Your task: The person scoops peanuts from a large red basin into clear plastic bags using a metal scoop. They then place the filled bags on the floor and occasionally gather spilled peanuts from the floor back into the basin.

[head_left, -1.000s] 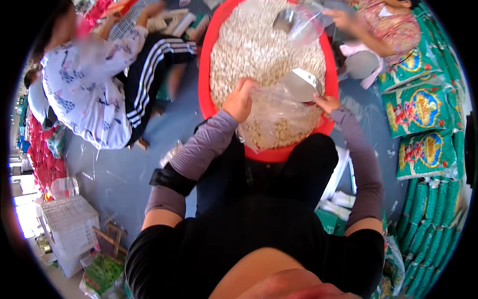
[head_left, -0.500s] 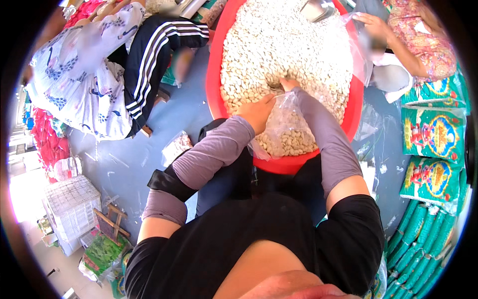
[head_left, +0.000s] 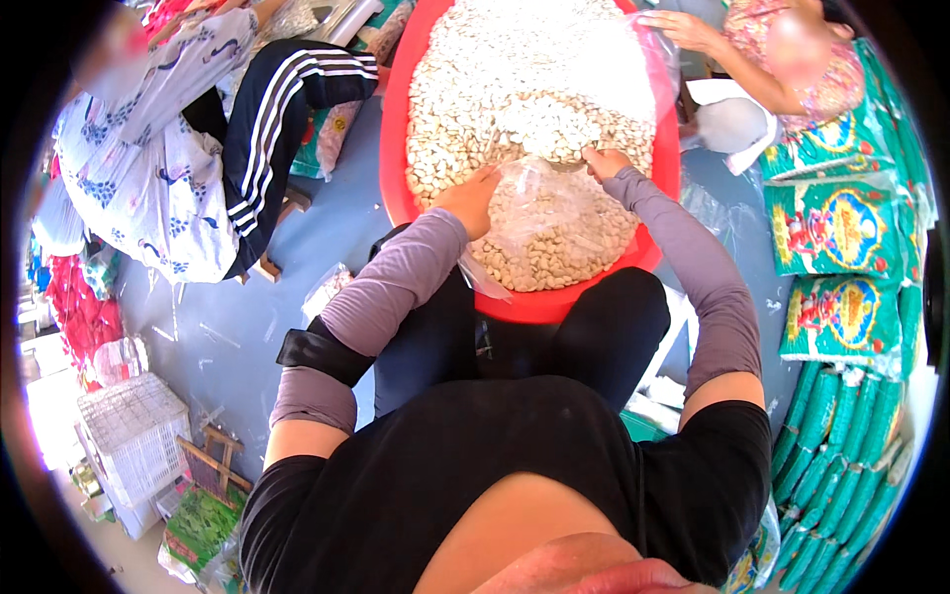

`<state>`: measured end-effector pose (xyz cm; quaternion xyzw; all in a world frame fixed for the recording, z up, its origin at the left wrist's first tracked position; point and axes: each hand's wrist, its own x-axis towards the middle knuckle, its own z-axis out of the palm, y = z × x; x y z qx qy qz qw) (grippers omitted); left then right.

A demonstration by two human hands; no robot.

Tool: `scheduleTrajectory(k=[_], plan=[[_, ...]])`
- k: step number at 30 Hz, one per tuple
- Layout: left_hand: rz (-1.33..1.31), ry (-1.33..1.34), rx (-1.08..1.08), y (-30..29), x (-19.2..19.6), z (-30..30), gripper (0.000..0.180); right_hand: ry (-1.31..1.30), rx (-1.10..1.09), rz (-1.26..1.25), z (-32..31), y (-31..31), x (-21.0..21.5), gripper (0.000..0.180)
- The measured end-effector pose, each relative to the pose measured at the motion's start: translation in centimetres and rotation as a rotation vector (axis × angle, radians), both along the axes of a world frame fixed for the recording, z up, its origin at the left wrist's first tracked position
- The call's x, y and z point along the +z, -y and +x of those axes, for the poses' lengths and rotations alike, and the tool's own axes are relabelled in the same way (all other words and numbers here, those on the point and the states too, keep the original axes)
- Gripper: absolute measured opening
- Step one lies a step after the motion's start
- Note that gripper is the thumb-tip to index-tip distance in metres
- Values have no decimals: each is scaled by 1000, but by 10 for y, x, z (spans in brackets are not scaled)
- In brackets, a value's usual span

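Lowered into the red basin point(head_left: 396, 188), clear bag point(head_left: 549, 223) hangs between left hand point(head_left: 473, 196) and right hand point(head_left: 604, 161), each grip pinching its mouth.

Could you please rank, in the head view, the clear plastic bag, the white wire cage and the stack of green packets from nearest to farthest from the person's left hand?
From the left hand:
1. Clear plastic bag, held at its rim, over the red tub.
2. Stack of green packets, far right.
3. White wire cage, lower left on the floor.

A packing workshop — red seed tub point(head_left: 396, 148), stacked green packets point(head_left: 841, 228).
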<state>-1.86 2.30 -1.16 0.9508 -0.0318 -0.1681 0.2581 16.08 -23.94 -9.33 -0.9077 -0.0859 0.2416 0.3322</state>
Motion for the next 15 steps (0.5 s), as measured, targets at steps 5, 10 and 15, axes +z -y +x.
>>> scheduleTrajectory(k=[5,10,15], plan=[[6,140,-53,-4,-14,3,63,-7,-18,10,-24,32,29,58],[69,78,-56,0,-17,10,71,53,-69,224,-43,56,38,46],[40,17,26,7,0,5,71,-31,26,222,-63,67,90,38]])
